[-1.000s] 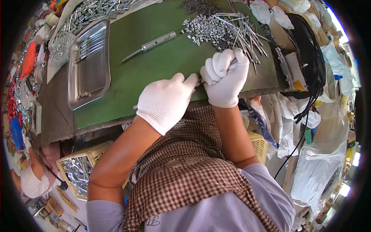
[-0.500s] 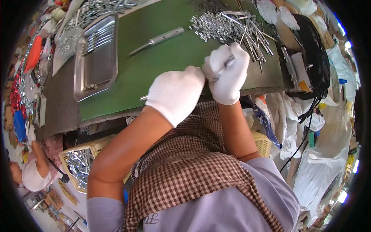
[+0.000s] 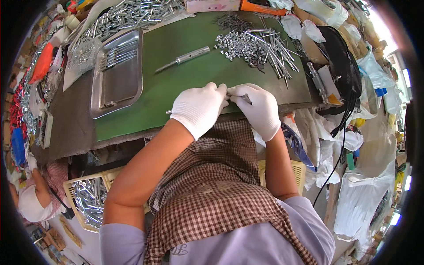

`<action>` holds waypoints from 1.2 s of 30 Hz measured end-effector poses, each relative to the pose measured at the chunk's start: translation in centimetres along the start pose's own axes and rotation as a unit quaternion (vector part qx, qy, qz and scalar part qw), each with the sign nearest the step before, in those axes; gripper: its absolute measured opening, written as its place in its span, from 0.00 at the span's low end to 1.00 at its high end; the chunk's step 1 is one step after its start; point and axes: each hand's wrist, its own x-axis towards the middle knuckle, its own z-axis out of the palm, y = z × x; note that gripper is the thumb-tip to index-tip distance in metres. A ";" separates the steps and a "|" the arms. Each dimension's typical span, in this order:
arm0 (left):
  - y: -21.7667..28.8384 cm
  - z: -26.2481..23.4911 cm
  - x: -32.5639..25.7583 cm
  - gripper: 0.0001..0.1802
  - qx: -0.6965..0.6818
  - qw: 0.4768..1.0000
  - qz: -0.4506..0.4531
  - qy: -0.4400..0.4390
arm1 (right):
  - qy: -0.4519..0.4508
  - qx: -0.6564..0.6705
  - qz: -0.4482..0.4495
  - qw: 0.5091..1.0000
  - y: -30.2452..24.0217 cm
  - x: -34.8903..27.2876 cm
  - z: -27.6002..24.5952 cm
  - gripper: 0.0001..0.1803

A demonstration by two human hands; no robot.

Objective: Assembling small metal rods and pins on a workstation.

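My left hand (image 3: 198, 108), in a white glove, is closed around a thin metal rod (image 3: 168, 111); one end of the rod pokes out past the heel of the hand. Fingertip to fingertip with it, my gloved right hand (image 3: 258, 110) is closed in a pinch, and a small shiny metal part (image 3: 247, 98) shows between its fingers. Most of both pieces is covered by the gloves. Beyond the hands a screwdriver-like tool (image 3: 192, 55) with a thick metal handle lies on the green mat (image 3: 165, 92).
Small metal cylinders (image 3: 236, 45), long thin rods (image 3: 279, 51) and dark small pieces (image 3: 232, 21) are heaped at the far right. A steel tray (image 3: 139, 73) holding several rods stands at left, below a pile of metal parts (image 3: 132, 17). A cream crate (image 3: 68, 190) sits below the table's edge.
My right hand has come down and turned away from the heaps, its fingertips now against the left hand's. The left hand stays closed on the rod. The whole view has shifted slightly.
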 end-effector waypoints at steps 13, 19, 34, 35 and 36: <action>0.0 -1.2 -1.2 0.13 -0.046 0.998 -0.031 -0.001 | 0.025 -0.027 0.007 0.999 0.9 1.6 -1.5 0.07; 0.0 -1.0 -1.3 0.12 -0.062 0.997 -0.040 0.018 | -0.072 -0.009 -0.021 0.997 -0.3 1.6 -1.9 0.10; -1.5 -0.7 -2.0 0.15 -0.218 0.971 -0.029 0.096 | 0.017 0.288 0.158 0.944 -1.3 0.3 -3.4 0.07; -1.6 -0.7 -2.1 0.16 -0.234 0.965 -0.019 0.119 | 0.013 0.272 0.179 0.945 -2.0 0.4 -3.5 0.08; -1.7 -0.6 -2.1 0.16 -0.234 0.964 -0.021 0.121 | 0.010 0.256 0.200 0.946 -2.5 0.5 -3.4 0.10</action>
